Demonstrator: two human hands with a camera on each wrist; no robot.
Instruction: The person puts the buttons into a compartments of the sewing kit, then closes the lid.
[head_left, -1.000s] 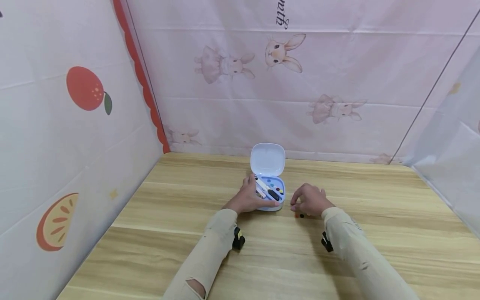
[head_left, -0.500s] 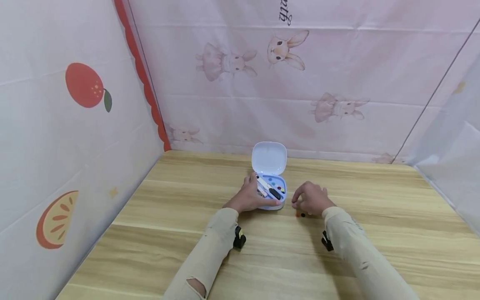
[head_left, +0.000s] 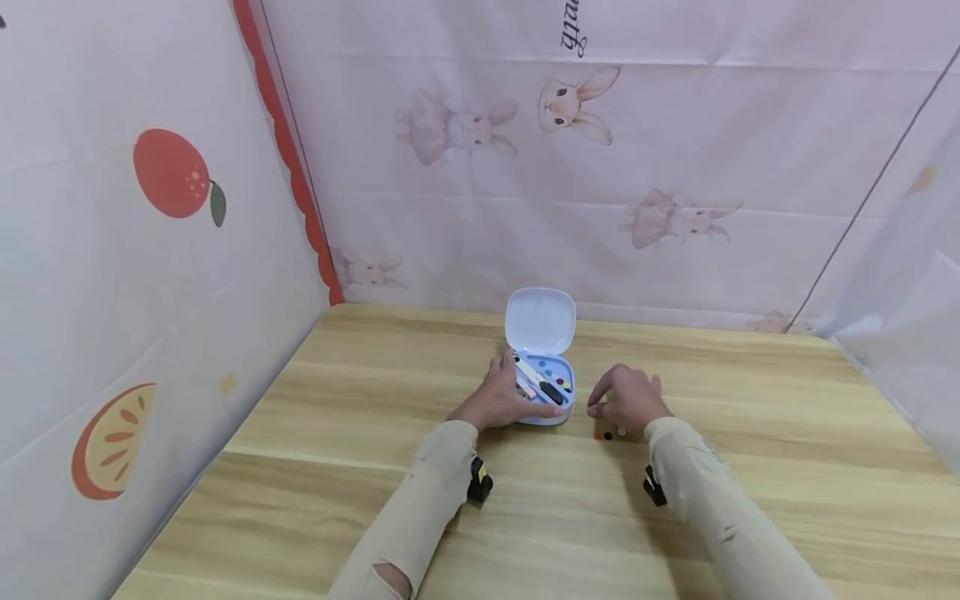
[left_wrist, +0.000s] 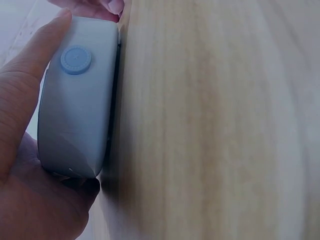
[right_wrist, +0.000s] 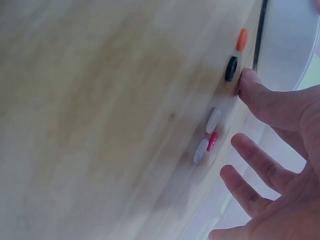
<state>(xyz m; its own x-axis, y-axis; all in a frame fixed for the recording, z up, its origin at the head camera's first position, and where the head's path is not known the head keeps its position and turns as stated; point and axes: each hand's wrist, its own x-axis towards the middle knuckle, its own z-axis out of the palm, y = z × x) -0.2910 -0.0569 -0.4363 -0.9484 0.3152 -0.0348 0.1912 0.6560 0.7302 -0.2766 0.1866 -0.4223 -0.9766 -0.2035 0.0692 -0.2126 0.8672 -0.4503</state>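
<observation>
A sewing kit box point(head_left: 545, 420) stands on the table with its white lid point(head_left: 540, 321) raised. Inside lie a black-handled tool point(head_left: 551, 392), other slim pieces and several coloured buttons. My left hand point(head_left: 498, 398) grips the box, thumb along the front and fingers round the left side. A light blue round clasp point(left_wrist: 76, 60) shows on its front. Right of the box, my right hand point(head_left: 628, 398) reaches down, thumb and forefinger close together at the tabletop. A dark edge shows at the thumb tip point(right_wrist: 249, 80); whether it is a button or shadow is unclear. The other fingers spread apart.
Below the right hand lie an orange button point(right_wrist: 242, 40), a black button point(right_wrist: 231, 69), a red button point(right_wrist: 212, 142) and two white ones. The wooden table point(head_left: 375, 500) ends at a pink rabbit-print cloth point(head_left: 465, 225) behind and white cloths at both sides.
Both hands keep almost the same place. The view shifts slightly, and the right hand shifts very little, leaving more of the loose buttons visible below it.
</observation>
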